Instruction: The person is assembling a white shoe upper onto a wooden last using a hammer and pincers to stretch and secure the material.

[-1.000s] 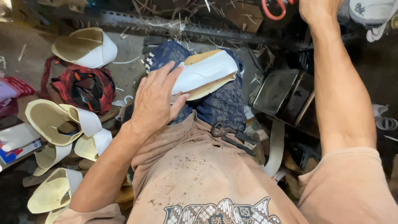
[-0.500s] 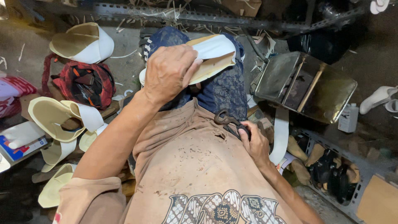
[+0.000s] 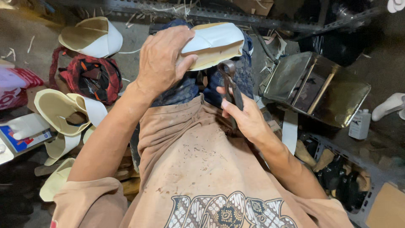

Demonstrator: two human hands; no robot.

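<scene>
While the floor (image 3: pixel 25 38) around us is crowded with cut shoe parts, we sit with our knees up under dark blue trousers (image 3: pixel 244 80) and a stained tan shirt (image 3: pixel 198 169). To our right lies an open metal tray (image 3: pixel 337 105) with a wooden-handled tool inside, a small white bottle (image 3: pixel 360 123) beside it, and low shelving with dark shoes (image 3: pixel 341 181) below. To our left sit a red and black bag (image 3: pixel 90 78) and several cream shoe uppers (image 3: pixel 63 109).

The white shoe upper (image 3: pixel 215 44) on its tan sole rests on our knee, its long axis running left to right, toe end toward the right. Our left hand (image 3: pixel 162 61) is clamped over its left end, fingers wrapped on top, thumb pressing the side. Our right hand (image 3: pixel 249 120) sits nearer our body, just below the shoe, closed around the handles of dark iron pincers (image 3: pixel 231 84). The pincers point up and away from us, their head touching or just beside the sole's near edge; we cannot tell whether they bite the material.
</scene>
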